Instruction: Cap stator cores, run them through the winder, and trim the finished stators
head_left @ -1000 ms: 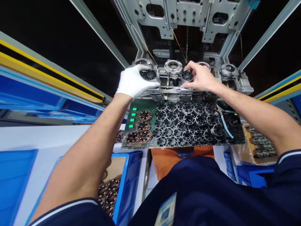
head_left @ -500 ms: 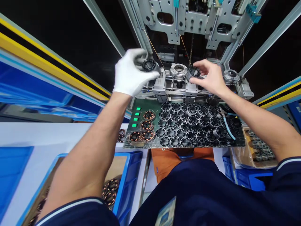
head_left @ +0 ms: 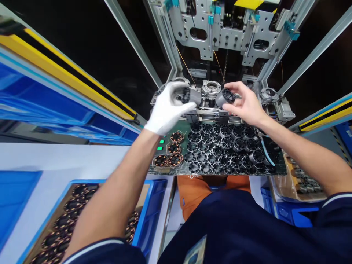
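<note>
My left hand [head_left: 169,106], in a white glove, grips a grey cylindrical part with a black slotted end [head_left: 194,96], tilted on its side. Bare, my right hand [head_left: 243,101] pinches a similar grey part [head_left: 222,98], its black end facing up and right. Both parts are held apart from each other, in front of a round metal fixture [head_left: 211,87] of the machine. Below the hands, rows of black-and-grey ring parts [head_left: 217,151] stand on a green board [head_left: 184,169]. Several copper-wound rings [head_left: 174,148] lie at the board's left.
Pliers with a light blue handle [head_left: 267,152] rest over the right-hand parts. A blue crate [head_left: 148,205] of copper-wound rings stands lower left, a box of metal parts [head_left: 283,189] at right. Metal frame posts [head_left: 134,44] flank the machine.
My left hand has moved right and down, turning its part onto its side, closer to the right hand. The part in my right hand has tilted. The whole view has shifted slightly.
</note>
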`<act>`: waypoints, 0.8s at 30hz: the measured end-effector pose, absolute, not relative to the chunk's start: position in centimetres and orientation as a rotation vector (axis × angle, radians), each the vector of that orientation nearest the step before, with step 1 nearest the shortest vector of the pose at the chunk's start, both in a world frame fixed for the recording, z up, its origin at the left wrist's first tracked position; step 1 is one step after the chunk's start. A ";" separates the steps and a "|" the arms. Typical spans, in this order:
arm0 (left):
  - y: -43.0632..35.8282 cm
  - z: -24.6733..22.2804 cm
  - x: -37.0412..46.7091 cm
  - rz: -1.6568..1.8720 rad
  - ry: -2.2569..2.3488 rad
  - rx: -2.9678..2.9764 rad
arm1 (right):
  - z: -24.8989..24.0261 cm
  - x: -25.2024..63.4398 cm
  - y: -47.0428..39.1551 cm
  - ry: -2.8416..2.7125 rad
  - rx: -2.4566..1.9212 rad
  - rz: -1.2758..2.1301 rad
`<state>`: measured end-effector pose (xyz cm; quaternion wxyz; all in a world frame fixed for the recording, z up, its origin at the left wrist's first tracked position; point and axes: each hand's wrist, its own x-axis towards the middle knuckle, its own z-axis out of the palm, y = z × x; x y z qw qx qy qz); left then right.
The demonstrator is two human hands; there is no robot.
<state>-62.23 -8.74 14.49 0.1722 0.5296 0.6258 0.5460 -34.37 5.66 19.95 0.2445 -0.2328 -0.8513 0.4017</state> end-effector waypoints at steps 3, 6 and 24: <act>-12.3 15.1 -58.5 1.850 1.191 1.476 | 21.8 -32.0 0.8 -2.103 -0.463 1.402; -16.1 17.2 -54.1 1.883 1.088 1.462 | 23.5 -30.0 -3.1 -2.015 -0.415 1.525; -21.3 19.8 -48.2 1.766 1.353 1.660 | 24.4 -26.6 -6.4 -1.955 -0.330 1.549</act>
